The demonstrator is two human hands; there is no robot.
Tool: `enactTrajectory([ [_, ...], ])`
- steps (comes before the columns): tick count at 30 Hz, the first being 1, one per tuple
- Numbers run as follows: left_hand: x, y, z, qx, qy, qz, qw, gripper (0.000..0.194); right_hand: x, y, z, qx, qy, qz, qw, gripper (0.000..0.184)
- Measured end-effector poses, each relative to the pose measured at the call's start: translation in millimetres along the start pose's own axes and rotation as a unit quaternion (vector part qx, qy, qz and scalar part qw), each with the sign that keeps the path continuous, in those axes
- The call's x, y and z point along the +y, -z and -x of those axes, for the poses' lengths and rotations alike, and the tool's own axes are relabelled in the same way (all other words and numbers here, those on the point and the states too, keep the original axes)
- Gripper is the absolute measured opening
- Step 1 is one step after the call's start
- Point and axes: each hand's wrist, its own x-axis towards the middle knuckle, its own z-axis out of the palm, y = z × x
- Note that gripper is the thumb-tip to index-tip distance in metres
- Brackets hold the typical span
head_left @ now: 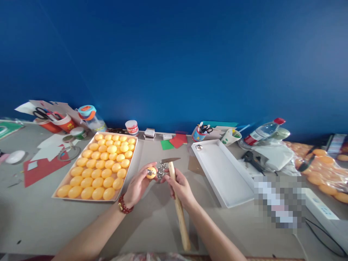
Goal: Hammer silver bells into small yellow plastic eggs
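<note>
My left hand (138, 185), with a red bead bracelet on its wrist, holds an orange ball (151, 174) between the fingers. Small silvery pieces cover part of the ball's top. My right hand (181, 186) is closed around the wooden handle of a hammer (179, 214), just below its metal head; the handle slants down towards the table's near edge. Between both hands lies a loose pile of small shiny metal pieces (162, 169), too small to name surely. The right fingertips are close to this pile.
On the left stands a box (88, 199) filled with rows of orange balls. A white tray (231, 181) on the right holds one silvery ball (199, 147). Behind are paper scraps (178, 140) and a cup with scissors (199, 134). A plastic bottle (262, 133) and power strip (320, 208) lie right.
</note>
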Motion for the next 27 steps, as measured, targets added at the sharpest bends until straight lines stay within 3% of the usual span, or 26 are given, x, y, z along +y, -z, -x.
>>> enactTrajectory([
  [6,-2.4,1.7,4.9,0.022,-0.022,-0.062,0.998,0.029,1.9,0.7,2.2,-0.039,0.013,-0.003,0.999,0.037],
  [19,-6.8,-1.9,7.3,-0.053,-0.054,-0.13,0.989,0.031,4.7,0.2,2.2,-0.042,0.021,0.006,0.999,0.044],
  [27,-6.1,-2.7,7.0,-0.069,-0.116,-0.185,0.973,0.031,6.8,-2.5,3.4,-0.059,-0.005,-0.013,0.998,0.049],
])
